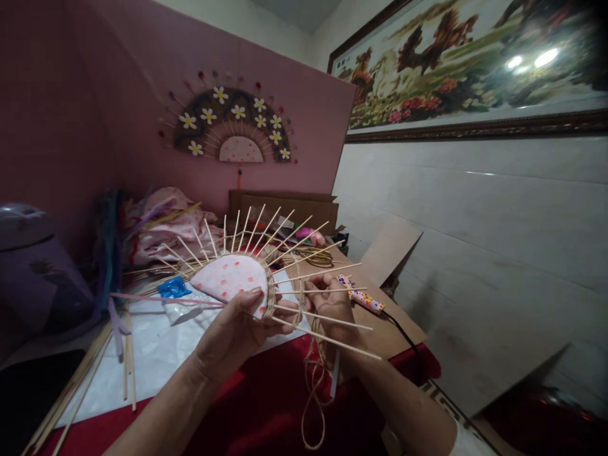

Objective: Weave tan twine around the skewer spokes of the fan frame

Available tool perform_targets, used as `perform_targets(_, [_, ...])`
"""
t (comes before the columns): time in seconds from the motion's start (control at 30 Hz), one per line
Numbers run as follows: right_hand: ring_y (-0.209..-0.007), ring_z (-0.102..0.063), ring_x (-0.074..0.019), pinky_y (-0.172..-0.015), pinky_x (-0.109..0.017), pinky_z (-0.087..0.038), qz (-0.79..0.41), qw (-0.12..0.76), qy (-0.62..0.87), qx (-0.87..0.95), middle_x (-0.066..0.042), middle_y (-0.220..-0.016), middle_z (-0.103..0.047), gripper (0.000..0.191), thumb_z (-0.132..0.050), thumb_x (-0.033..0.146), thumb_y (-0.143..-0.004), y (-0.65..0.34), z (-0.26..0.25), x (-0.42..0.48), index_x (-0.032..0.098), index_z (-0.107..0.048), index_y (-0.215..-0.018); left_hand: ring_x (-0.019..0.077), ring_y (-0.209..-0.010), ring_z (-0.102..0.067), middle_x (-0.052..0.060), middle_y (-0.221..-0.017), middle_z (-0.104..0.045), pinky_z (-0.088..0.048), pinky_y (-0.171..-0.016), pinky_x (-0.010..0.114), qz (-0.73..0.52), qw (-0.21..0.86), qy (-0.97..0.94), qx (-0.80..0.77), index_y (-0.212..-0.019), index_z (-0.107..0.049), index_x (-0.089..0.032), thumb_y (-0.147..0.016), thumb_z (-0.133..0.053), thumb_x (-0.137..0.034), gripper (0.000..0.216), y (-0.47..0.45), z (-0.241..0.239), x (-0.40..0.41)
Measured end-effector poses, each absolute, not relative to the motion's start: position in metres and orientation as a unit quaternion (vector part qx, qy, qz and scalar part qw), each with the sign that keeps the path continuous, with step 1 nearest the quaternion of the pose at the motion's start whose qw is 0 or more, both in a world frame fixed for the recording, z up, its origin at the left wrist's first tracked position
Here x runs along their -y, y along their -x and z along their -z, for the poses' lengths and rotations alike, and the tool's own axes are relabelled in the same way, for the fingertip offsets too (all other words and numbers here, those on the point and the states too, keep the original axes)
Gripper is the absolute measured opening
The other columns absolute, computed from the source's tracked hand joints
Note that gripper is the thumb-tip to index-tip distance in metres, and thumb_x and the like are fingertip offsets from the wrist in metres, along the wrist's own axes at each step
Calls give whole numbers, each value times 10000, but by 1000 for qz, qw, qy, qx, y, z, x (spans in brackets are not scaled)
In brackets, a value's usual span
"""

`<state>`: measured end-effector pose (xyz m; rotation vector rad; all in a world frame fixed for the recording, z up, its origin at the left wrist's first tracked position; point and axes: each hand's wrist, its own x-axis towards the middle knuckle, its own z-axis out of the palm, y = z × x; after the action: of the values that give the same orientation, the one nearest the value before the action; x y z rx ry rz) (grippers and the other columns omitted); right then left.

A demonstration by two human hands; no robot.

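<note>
My left hand (242, 323) grips a half-round piece (232, 278) covered in pale pink cloth with red dots, thumb on its face and fingers behind. Thin wooden sticks (327, 315) fan out from its curved edge, where twine is wound in rows. At the right side my right hand (330, 301) pinches the twine (313, 405) among the sticks, fingertips pressed together. A loose loop of that twine hangs below the hand. A white strip shows beneath the right wrist; what bears it is hidden.
A patterned glue gun (363, 294) with a black cord lies on brown cardboard (394, 332). Loose sticks (130, 367), a blue packet (174, 287) and bundled pink cloth (166, 221) are at the left. A finished flowered fan (232, 126) hangs on the pink board behind.
</note>
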<state>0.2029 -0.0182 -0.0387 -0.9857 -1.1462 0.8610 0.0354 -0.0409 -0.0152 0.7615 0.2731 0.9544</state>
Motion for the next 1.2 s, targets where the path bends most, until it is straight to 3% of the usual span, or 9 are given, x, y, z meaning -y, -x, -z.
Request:
perform_targets(0.27, [-447,-434,-65,-420,-181,-330,-509,611,378,474,50,-583,-522,201,-685,267,-666,-208,32,34,182,-522,-749,227,-787,-662,127,-852,-724,-520,-739,373,-452,808,-360,-111,-854,-688,-73,-845,-454,-227,280,-36,15,40])
perform_targets(0.37, [-616,-537,-106,-544,-218,-421,-475,587,380,534,0,-739,-595,104,-606,193,-714,-214,35,35,189,-605,-818,233,-781,-664,140,-852,-723,-523,-738,372,-454,809,-354,-119,-866,-686,-53,-843,-458,-223,285,-35,15,38])
perform_targets(0.5, [-809,-571,-169,-732,-300,-448,-407,524,390,638,-32,-833,-626,159,-552,132,-716,-223,39,32,193,-678,-791,235,-768,-665,144,-849,-723,-525,-730,374,-458,809,-347,-126,-869,-681,-52,-837,-469,-232,280,-34,17,37])
perform_targets(0.7, [-783,-551,-148,-672,-258,-427,-445,498,366,648,-37,-854,-598,128,-544,77,-681,-222,30,33,172,-616,-634,230,-745,-661,130,-819,-722,-525,-717,387,-465,805,-344,-129,-827,-676,-78,-813,-510,-234,228,-35,14,39])
perform_targets(0.8, [-621,-499,-98,-555,-213,-379,-538,506,332,587,-6,-746,-570,125,-516,69,-653,-218,28,34,169,-535,-580,228,-739,-663,128,-811,-723,-528,-701,373,-460,809,-341,-132,-815,-678,-76,-801,-526,-232,218,-35,12,41])
perform_targets(0.9, [-579,-481,-91,-558,-212,-373,-586,499,298,564,5,-652,-545,103,-497,84,-615,-218,26,34,162,-549,-571,229,-740,-664,121,-800,-725,-530,-685,364,-460,811,-339,-127,-811,-682,-82,-801,-525,-222,211,-35,11,42])
perform_targets(1.03, [-695,-567,-147,-710,-282,-430,-626,452,271,575,-37,-748,-624,174,-525,143,-645,-225,15,40,167,-651,-762,231,-744,-665,126,-807,-725,-532,-679,367,-461,815,-329,-121,-826,-681,-81,-805,-521,-213,208,-34,12,41])
perform_targets(1.2, [-936,-591,-199,-874,-354,-408,-631,450,221,592,-72,-960,-652,309,-618,236,-707,-230,6,51,198,-610,-1014,231,-754,-667,133,-822,-725,-534,-692,366,-460,820,-318,-122,-848,-674,-64,-800,-525,-218,220,-34,13,39])
